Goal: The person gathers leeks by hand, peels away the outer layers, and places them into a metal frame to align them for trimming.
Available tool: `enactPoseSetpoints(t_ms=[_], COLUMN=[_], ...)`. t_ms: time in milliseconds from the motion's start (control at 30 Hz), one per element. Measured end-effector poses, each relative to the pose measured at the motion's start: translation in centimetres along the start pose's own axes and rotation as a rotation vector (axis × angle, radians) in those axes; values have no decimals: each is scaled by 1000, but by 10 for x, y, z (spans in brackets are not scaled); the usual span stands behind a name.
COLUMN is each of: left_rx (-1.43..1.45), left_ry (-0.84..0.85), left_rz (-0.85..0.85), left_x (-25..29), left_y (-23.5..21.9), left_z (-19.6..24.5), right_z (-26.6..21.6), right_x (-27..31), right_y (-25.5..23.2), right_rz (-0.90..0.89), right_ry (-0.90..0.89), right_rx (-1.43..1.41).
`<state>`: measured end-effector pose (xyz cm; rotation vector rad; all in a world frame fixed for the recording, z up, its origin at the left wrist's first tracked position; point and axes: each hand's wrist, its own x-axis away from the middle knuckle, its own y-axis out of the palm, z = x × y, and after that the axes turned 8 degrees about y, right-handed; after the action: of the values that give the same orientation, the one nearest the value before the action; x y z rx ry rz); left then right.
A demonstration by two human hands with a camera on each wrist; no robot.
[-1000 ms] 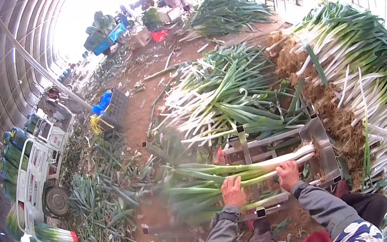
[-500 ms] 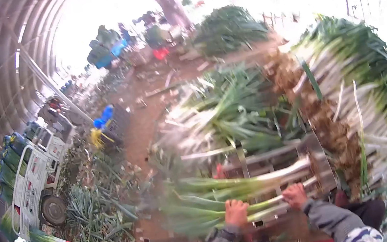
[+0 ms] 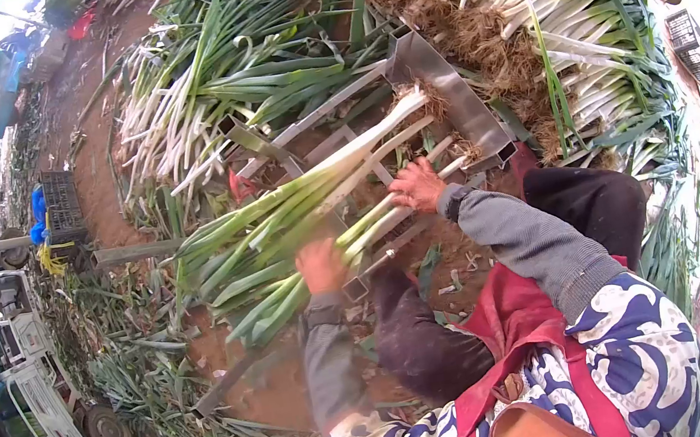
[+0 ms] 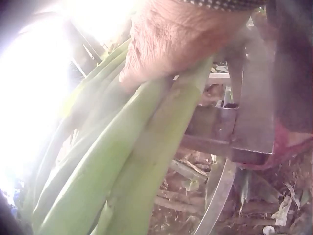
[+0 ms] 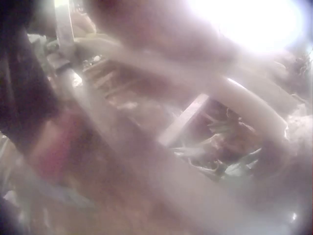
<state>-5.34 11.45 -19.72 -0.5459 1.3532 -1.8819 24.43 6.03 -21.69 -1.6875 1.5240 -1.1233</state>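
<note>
A bunch of large green onions [image 3: 310, 186], with white stalks, brown roots and long green leaves, lies across a metal frame [image 3: 454, 101]. My left hand [image 3: 321, 267], blurred in the head view, grips stalks where the white turns green. Up close in the left wrist view, the left hand [image 4: 181, 41] curls over thick pale green stalks [image 4: 132, 147]. Nearer the root end, my right hand [image 3: 417, 185] holds a white stalk along the bunch's near side. The right wrist view is hazy, with a pale stalk [image 5: 254, 105] under the blurred hand.
A loose heap of green onions [image 3: 248, 63] lies beyond the frame; a tall stack [image 3: 577, 52] stands at the right, roots inward. Leaf scraps [image 3: 149, 381] cover the ground at left. A dark crate [image 3: 62, 205] and a white cart [image 3: 44, 396] stand farther left.
The head view has swung downward and turned, bringing the person's lap and apron into sight. Both hands stay at the green onions; the left hand is now motion-blurred.
</note>
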Motion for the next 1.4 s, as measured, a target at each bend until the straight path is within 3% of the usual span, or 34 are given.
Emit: enactPoseSetpoints(t_ms=[100,233,300,333,500,533,633,767,900,1000,1100,1167,1233,1400], left_rx=[39,68,92,98,183,267,30,-161,-194,-166,-132,-118,-111,-115], left_ry=[73,54,43,39,-53,-149,-134,-124,-18,15,-35,-18,-2,6], left_rz=[47,76,99,113,72,156,356,184,98,73,-3,-26,-45,-4], left_x=[5,4,5,4,-2,-6,-32,-56,-51,-35,-35,-35,-33,-20], left_y=[15,12,14,15,0,-1,-22,-34,-29,-15,-32,-32,-29,-26], left_z=[-3,0,2,2,9,11,15,3,-8,-16,8,12,12,20], right_z=[5,-1,-17,-20,-27,-27,-14,7,11,2,-24,-67,-72,-24], right_x=[13,11,-11,-23,-46,-49,-58,-57,-55,-46,-35,-34,-33,-11], right_y=[-6,-13,-28,-26,-20,-22,-20,-30,-27,-11,15,13,19,7], right_rz=[-73,-22,428,432,312,277,246,-7,-252,-180,-90,-91,-61,-107], right_ry=[28,11,-123,-92,25,40,-54,-108,64,31,-33,-9,-42,30], right_rx=[-12,45,-192,-179,80,95,54,-136,-123,-109,-249,-48,-104,-3])
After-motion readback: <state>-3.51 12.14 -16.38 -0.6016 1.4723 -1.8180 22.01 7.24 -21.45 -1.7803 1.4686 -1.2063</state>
